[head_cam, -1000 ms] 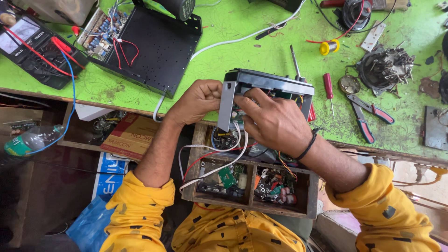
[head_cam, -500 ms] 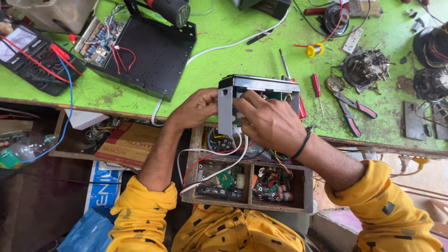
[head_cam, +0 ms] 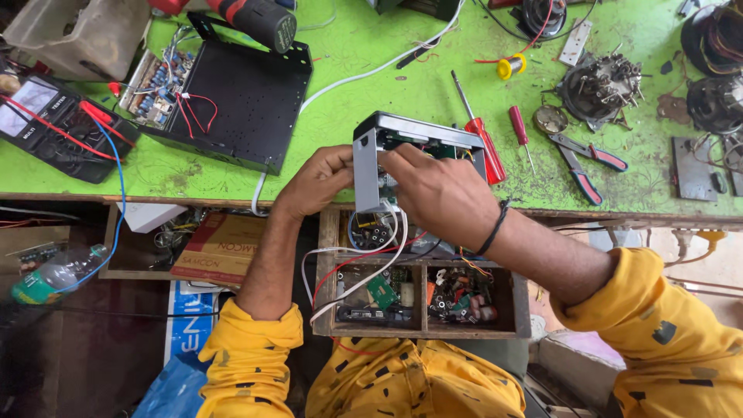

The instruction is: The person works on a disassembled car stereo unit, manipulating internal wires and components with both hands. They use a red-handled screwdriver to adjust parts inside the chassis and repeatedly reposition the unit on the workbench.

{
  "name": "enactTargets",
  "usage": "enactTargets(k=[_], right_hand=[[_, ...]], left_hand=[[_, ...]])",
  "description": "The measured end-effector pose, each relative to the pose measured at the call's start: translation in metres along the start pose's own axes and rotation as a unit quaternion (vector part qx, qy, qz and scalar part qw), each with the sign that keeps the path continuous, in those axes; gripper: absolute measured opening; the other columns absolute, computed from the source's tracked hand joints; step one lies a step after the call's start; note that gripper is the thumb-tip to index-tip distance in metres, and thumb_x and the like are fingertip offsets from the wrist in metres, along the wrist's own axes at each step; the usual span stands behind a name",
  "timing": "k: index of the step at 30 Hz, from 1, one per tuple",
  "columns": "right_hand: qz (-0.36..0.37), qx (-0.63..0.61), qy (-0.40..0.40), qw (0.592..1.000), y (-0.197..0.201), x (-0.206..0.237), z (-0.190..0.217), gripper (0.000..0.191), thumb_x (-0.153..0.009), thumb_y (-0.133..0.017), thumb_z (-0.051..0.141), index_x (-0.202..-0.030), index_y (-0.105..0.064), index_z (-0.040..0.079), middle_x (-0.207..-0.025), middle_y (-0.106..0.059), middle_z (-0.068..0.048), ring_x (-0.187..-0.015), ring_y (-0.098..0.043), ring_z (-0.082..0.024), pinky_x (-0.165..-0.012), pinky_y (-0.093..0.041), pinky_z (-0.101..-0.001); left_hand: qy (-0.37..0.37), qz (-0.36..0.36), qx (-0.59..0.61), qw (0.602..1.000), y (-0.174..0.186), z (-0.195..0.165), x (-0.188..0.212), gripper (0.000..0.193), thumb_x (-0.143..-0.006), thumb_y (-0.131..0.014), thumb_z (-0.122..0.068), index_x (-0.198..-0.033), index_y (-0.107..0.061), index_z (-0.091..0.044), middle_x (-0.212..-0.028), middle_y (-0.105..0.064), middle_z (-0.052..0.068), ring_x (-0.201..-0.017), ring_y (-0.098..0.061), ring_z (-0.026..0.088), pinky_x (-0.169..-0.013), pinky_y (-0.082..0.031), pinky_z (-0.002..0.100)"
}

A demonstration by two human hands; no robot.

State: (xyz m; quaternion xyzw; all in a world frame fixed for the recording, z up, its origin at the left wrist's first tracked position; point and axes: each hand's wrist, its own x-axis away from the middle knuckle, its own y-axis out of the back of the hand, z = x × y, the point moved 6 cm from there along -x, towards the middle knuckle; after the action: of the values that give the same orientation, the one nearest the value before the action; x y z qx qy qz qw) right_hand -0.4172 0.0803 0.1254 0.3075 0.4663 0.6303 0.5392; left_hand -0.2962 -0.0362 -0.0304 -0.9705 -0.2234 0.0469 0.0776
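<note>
My left hand point(head_cam: 319, 182) grips the left side of a small grey metal chassis point(head_cam: 402, 133) with a green circuit board inside, held upright at the front edge of the green workbench point(head_cam: 371, 77). My right hand point(head_cam: 441, 193) covers the chassis's open front, fingers reaching inside it. White and red wires point(head_cam: 364, 263) hang from the chassis down over an open wooden drawer point(head_cam: 422, 298) full of small electronic parts. Both sleeves are yellow, and a black band sits on my right wrist.
A black metal case point(head_cam: 232, 101) with a wired board lies at the left, beside a multimeter point(head_cam: 54, 124) with red and blue leads. Two red screwdrivers point(head_cam: 487, 143), pliers point(head_cam: 584, 159), a solder spool point(head_cam: 507, 67) and dismantled motor parts point(head_cam: 604, 85) lie at the right. A plastic bottle point(head_cam: 54, 275) sits below the bench.
The view has shifted a little, so the bench things sit lower in frame. Both hands stay on the chassis, the right hand's fingers moving slightly deeper into its front.
</note>
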Motion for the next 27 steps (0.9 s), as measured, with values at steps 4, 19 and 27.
enactTargets(k=[4,19,27], right_hand=[[-0.015,-0.011,-0.01,1.0,-0.003,0.001,-0.003,0.043,-0.084,-0.065,0.012,-0.127,-0.056,0.007,-0.105,-0.065,-0.014,-0.076,-0.068,-0.038,-0.061,-0.052,-0.051],[0.019,-0.032,-0.064,0.997,-0.006,-0.008,-0.011,0.05,-0.081,-0.065,0.009,-0.13,-0.054,0.005,-0.106,-0.062,-0.017,-0.087,-0.066,-0.042,-0.068,-0.051,-0.0535],[-0.002,-0.044,-0.033,0.998,0.003,-0.007,-0.006,0.045,-0.083,-0.066,0.013,-0.126,-0.056,0.004,-0.115,-0.064,-0.018,-0.092,-0.067,-0.042,-0.073,-0.053,-0.0518]], left_hand=[[0.013,-0.021,0.006,1.0,0.003,0.002,0.0,0.026,-0.107,-0.056,-0.013,-0.128,-0.066,0.0,-0.108,-0.074,0.003,-0.097,-0.069,0.008,-0.09,-0.058,0.027],[0.001,-0.023,-0.012,1.0,0.002,-0.003,-0.012,0.023,-0.106,-0.057,-0.011,-0.124,-0.067,-0.001,-0.106,-0.07,-0.002,-0.096,-0.063,0.003,-0.086,-0.053,0.023],[-0.014,-0.017,-0.016,1.0,0.0,-0.009,-0.014,0.023,-0.105,-0.055,-0.008,-0.123,-0.067,0.0,-0.106,-0.071,-0.001,-0.097,-0.064,0.004,-0.088,-0.054,0.023]])
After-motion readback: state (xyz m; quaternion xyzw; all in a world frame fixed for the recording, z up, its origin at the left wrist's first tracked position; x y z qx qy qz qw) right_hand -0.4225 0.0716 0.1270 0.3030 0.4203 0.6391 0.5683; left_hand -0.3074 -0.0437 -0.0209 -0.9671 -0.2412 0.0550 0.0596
